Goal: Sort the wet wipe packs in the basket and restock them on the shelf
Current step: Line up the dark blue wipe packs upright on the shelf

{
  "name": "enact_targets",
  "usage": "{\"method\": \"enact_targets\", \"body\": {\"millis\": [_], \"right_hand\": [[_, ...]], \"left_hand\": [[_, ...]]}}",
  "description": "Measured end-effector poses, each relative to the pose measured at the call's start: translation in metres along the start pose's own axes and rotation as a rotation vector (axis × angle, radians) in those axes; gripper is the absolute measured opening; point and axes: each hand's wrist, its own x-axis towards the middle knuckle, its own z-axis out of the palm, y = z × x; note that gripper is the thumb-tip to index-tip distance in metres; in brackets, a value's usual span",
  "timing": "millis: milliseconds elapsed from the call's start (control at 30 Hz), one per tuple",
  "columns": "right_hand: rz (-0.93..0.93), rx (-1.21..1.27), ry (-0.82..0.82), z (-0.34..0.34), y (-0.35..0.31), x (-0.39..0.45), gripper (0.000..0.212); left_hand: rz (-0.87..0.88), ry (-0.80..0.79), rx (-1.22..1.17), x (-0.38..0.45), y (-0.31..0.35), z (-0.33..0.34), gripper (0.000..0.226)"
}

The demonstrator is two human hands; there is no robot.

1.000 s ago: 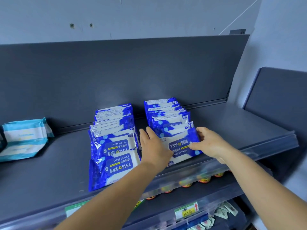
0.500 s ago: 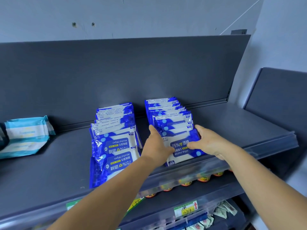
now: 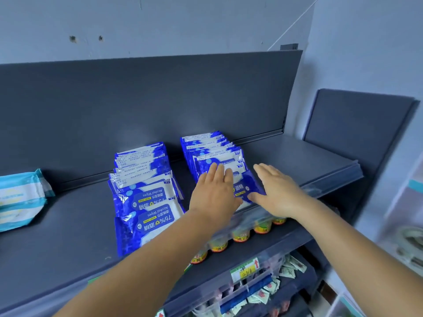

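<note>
Overhead, a pale blue-grey wall with two small holes rose behind the dark grey shelf, whose flat top ran from a matching back panel to a front lip. Two rows of blue-and-white wet wipe packs lay overlapping on that shelf: the left row near the middle, the right row just beside it, with a bare strip of shelf between them. Both hands reached to the right row's front pack. The left hand lay flat on it with straight fingers close together, while the right hand rested at its right edge, fingers extended and slightly spread, thumb touching the pack; neither curled round anything. Far to the left, well apart from the blue rows, sat a light blue pack. Below the top shelf, a row of small jars with yellow labels stood behind a clear rail, and lower still a bin held small sachets beneath a yellow price tag. A second dark panel stood at the right.
</note>
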Motion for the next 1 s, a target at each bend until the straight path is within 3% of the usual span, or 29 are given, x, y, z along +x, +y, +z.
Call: {"method": "enact_targets", "body": {"millis": [133, 433, 1000], "right_hand": [[0.056, -0.098, 0.035, 0.016, 0.004, -0.044, 0.076], [0.427, -0.079, 0.008, 0.062, 0.012, -0.220, 0.075], [1.102, 0.065, -0.050, 0.137, 0.095, -0.541, 0.076]], "left_hand": [[0.159, -0.013, -0.016, -0.028, 0.020, -0.002, 0.074], [0.492, -0.119, -0.137, -0.130, 0.081, 0.032, 0.074], [1.058, -0.321, -0.245, -0.299, 0.324, 0.100, 0.063]]}}
